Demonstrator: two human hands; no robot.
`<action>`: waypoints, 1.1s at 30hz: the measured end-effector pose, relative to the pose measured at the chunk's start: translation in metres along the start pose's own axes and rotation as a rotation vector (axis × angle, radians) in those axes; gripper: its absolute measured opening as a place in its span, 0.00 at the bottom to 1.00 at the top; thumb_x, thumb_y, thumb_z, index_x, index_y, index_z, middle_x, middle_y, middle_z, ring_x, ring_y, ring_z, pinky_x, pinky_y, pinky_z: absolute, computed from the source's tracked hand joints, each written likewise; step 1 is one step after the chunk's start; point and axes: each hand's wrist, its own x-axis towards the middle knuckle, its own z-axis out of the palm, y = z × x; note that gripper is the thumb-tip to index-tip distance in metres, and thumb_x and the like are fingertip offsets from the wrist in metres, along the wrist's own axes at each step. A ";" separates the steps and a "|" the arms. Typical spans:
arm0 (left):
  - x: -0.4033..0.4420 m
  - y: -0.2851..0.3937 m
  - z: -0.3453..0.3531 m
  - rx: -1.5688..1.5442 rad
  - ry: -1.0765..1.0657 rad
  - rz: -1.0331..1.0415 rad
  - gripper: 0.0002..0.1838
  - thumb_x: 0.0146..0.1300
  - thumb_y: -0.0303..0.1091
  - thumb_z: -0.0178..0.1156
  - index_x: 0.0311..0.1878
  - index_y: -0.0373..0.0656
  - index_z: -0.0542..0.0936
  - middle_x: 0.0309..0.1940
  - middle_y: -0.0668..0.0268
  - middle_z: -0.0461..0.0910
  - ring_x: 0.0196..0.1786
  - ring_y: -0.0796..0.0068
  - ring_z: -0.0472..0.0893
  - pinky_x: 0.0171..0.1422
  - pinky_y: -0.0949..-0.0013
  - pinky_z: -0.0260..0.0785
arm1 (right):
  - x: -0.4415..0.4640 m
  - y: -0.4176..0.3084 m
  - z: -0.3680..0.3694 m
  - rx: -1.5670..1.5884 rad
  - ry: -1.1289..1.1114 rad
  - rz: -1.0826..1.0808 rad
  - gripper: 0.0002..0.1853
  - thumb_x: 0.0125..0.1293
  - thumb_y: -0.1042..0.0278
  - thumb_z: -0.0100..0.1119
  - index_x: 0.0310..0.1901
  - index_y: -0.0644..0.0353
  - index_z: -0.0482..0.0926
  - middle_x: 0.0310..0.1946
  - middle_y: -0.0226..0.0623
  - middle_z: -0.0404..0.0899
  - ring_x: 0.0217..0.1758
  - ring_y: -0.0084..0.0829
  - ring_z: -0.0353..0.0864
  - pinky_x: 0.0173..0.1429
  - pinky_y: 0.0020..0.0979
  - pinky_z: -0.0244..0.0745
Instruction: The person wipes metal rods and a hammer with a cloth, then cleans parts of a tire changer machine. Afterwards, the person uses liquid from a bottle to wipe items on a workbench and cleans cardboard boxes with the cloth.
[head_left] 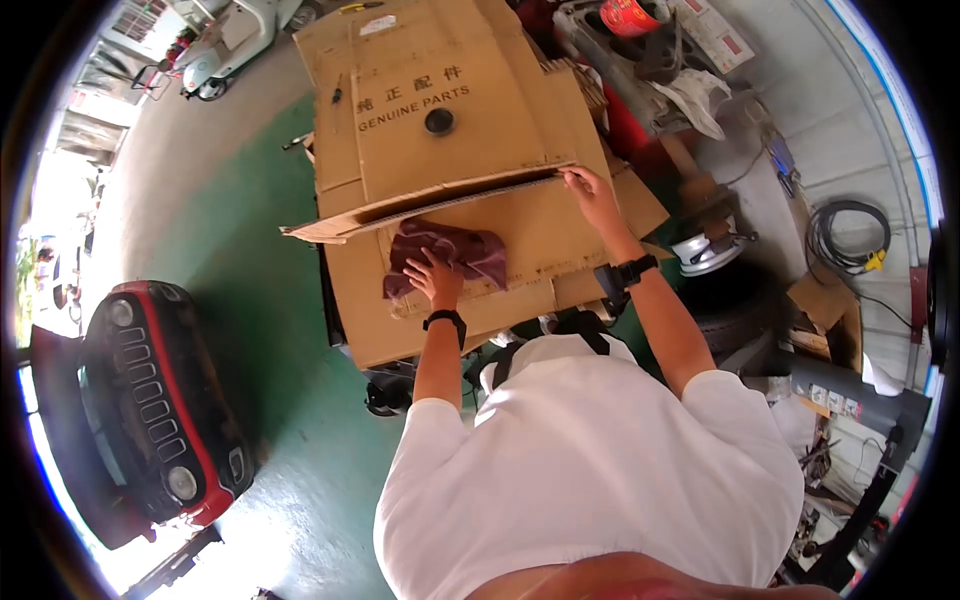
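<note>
A large flattened cardboard box (530, 90) printed "GENUINE PARTS" covers the surface in front of me. Its near flap (370, 222) is lifted, and my right hand (598, 203) pinches the right end of that flap's edge. Below the flap lies a crumpled maroon cloth (478, 255). My left hand (436, 280) rests flat on the cloth with fingers spread. A round black cap-like piece (439, 122) sits on the cardboard beyond the flap, and a thin dark tool (337, 92) lies farther left.
Left on the green floor stands a black and red car (150, 400); a pale scooter (225, 50) is behind it. To the right are a metal wheel rim (706, 252), a red tub (630, 15) and a coiled black cable (848, 238) by the wall.
</note>
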 end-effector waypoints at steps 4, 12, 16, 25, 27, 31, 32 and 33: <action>-0.017 0.048 0.024 -0.095 0.077 0.082 0.44 0.61 0.48 0.58 0.75 0.43 0.50 0.73 0.35 0.38 0.74 0.25 0.39 0.73 0.35 0.41 | 0.004 0.000 0.001 -0.076 -0.026 -0.006 0.16 0.74 0.57 0.50 0.52 0.61 0.78 0.30 0.33 0.77 0.34 0.27 0.75 0.42 0.29 0.71; -0.036 0.128 0.032 0.015 -0.187 0.469 0.46 0.58 0.48 0.63 0.76 0.57 0.51 0.77 0.48 0.35 0.77 0.34 0.35 0.76 0.38 0.38 | -0.006 0.022 0.000 -0.008 -0.066 0.062 0.15 0.75 0.59 0.47 0.52 0.61 0.76 0.32 0.31 0.73 0.35 0.24 0.70 0.42 0.28 0.68; -0.005 0.106 0.021 0.081 -0.231 0.304 0.46 0.61 0.58 0.58 0.77 0.70 0.43 0.77 0.48 0.25 0.77 0.37 0.30 0.77 0.40 0.34 | -0.019 -0.009 -0.001 -0.109 -0.109 0.063 0.17 0.74 0.59 0.50 0.59 0.57 0.74 0.35 0.34 0.75 0.38 0.27 0.72 0.48 0.28 0.68; 0.050 -0.067 -0.038 -0.052 -0.010 -0.050 0.39 0.63 0.49 0.53 0.76 0.68 0.50 0.77 0.48 0.36 0.78 0.40 0.39 0.77 0.42 0.41 | -0.024 -0.031 0.023 -0.234 -0.165 -0.183 0.22 0.66 0.68 0.58 0.62 0.44 0.74 0.52 0.41 0.68 0.54 0.39 0.65 0.58 0.38 0.68; 0.077 -0.119 -0.025 -0.004 0.031 0.154 0.32 0.63 0.39 0.52 0.73 0.63 0.62 0.76 0.49 0.47 0.77 0.45 0.47 0.76 0.45 0.49 | -0.030 -0.025 0.029 -0.290 -0.126 -0.153 0.23 0.65 0.70 0.59 0.62 0.44 0.73 0.51 0.41 0.67 0.53 0.39 0.64 0.57 0.37 0.68; 0.081 -0.167 -0.018 -0.230 0.271 0.408 0.17 0.63 0.35 0.54 0.55 0.49 0.81 0.68 0.54 0.65 0.71 0.48 0.61 0.71 0.53 0.60 | -0.028 -0.022 0.034 -0.413 -0.071 -0.224 0.25 0.63 0.73 0.60 0.62 0.42 0.72 0.49 0.41 0.64 0.50 0.38 0.61 0.56 0.37 0.66; 0.074 -0.165 -0.019 -0.231 0.278 0.400 0.17 0.63 0.35 0.54 0.55 0.49 0.81 0.68 0.54 0.65 0.71 0.48 0.61 0.71 0.53 0.60 | -0.025 -0.022 0.035 -0.410 -0.077 -0.232 0.25 0.63 0.73 0.60 0.62 0.42 0.72 0.49 0.41 0.64 0.50 0.38 0.61 0.56 0.37 0.66; 0.051 -0.148 -0.037 -0.215 0.227 0.262 0.16 0.63 0.38 0.56 0.52 0.47 0.81 0.65 0.55 0.67 0.68 0.48 0.64 0.69 0.51 0.61 | -0.023 -0.015 0.033 -0.426 -0.089 -0.222 0.27 0.63 0.74 0.60 0.63 0.41 0.70 0.49 0.41 0.63 0.49 0.38 0.61 0.57 0.38 0.66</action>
